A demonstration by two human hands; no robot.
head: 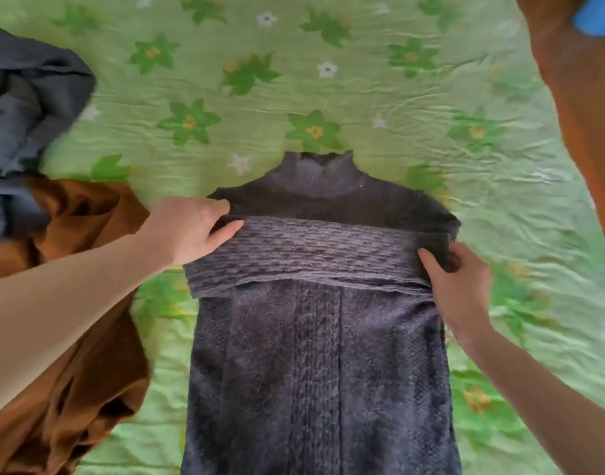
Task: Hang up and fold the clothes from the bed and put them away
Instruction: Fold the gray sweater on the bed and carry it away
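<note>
Pinching the folded sleeve band (315,255) at each end, my left hand (191,231) and right hand (455,286) are closed on the knit across the grey sweater (315,365). It lies flat on the green bedspread (362,97), beside the brown garment (88,303). I should keep the band level and the edges square before folding further.

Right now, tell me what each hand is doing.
Left hand: closed, pinching the left end of the folded band of the purple knit sweater.
Right hand: closed on the band's right end.
</note>
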